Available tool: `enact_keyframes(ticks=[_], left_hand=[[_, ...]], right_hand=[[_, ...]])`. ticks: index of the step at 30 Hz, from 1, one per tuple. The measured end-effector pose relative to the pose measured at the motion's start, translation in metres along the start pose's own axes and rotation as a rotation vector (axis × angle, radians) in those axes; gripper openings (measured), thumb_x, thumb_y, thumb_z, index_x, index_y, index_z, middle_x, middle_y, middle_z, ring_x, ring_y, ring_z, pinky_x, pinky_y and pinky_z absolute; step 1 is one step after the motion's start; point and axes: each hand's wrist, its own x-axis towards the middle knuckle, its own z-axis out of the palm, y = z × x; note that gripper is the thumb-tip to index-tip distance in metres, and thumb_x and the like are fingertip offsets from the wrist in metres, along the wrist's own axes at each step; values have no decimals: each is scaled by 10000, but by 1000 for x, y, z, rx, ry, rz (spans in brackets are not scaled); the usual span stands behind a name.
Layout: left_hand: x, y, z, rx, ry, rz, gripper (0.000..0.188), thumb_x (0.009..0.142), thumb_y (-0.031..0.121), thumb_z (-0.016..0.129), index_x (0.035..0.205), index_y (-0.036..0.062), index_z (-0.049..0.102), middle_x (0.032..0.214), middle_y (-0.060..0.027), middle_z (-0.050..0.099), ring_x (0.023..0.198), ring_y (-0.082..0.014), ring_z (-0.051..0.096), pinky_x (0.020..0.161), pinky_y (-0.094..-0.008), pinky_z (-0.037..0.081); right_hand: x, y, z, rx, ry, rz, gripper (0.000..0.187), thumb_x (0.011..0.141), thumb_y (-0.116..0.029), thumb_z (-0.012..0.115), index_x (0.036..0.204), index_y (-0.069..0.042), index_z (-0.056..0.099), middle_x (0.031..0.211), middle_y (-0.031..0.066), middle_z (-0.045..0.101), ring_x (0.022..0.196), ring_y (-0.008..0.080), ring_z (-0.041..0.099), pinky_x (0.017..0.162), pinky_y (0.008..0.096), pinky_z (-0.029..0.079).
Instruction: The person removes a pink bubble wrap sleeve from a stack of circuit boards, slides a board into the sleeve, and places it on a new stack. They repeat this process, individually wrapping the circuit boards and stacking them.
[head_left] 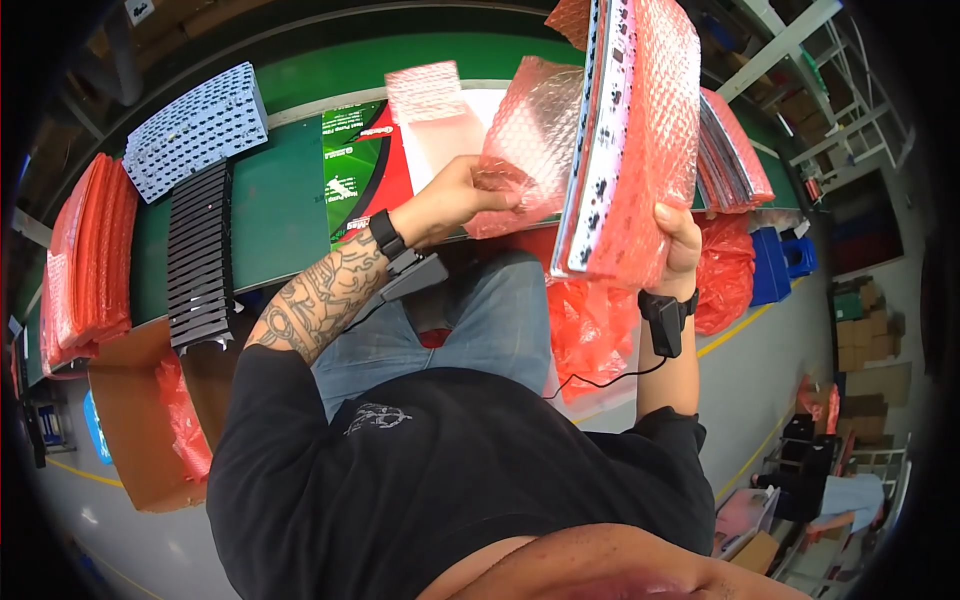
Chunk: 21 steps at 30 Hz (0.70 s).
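My right hand (682,238) grips the lower right side of a panel (607,150) that looks like a circuit board, white with small black parts. Pink bubble wrap (655,130) covers its right side, and the panel is held upright, tilted, above the bench edge. A loose bubble wrap flap (540,120) spreads out from its left side. The edge of that flap is pinched in my left hand (465,203). Whether more than one panel is in the bundle, I cannot tell.
On the green bench (285,190) are a dotted white board stack (200,130), black slatted strips (200,250), pink-wrapped bundles (92,260) and a printed green and red sheet (360,170). More wrapped panels (735,155) stand right. Below are a cardboard box (135,420) and red plastic bags (590,340).
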Motion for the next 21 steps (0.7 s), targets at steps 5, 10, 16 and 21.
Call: enact_keyframes(ticks=[5, 10, 16, 21], left_hand=[[-18, 14, 16, -91, -75, -29, 344, 886, -32, 672, 1224, -47, 611, 1116, -98, 709, 1069, -169, 662, 964, -305, 513], [-30, 20, 26, -168, -54, 51, 441, 848, -74, 657, 1279, -45, 571, 1188, -96, 681, 1104, -164, 646, 991, -303, 494], [-39, 18, 40, -121, -115, 57, 593, 815, -113, 620, 1384, -29, 474, 1256, -101, 643, 1155, -168, 620, 1004, -315, 486], [-47, 22, 53, -71, -38, 112, 596, 813, -114, 620, 1384, -22, 476, 1238, -99, 647, 1133, -170, 634, 991, -324, 497]], right_hand=[[16, -7, -14, -94, 41, -23, 635, 893, -23, 590, 1471, 60, 340, 1443, 238, 499, 1266, 375, 569, 1076, 514, 473], [28, -10, -15, -97, 12, -22, 606, 918, -5, 584, 1472, 51, 345, 1456, 224, 491, 1292, 369, 547, 1101, 510, 448], [41, -8, -11, -123, 83, 26, 594, 916, -11, 620, 1455, 42, 374, 1432, 199, 520, 1289, 341, 550, 1106, 478, 441], [46, 0, -15, -153, 67, 50, 554, 953, -27, 597, 1454, 40, 373, 1436, 209, 513, 1286, 356, 552, 1096, 507, 455]])
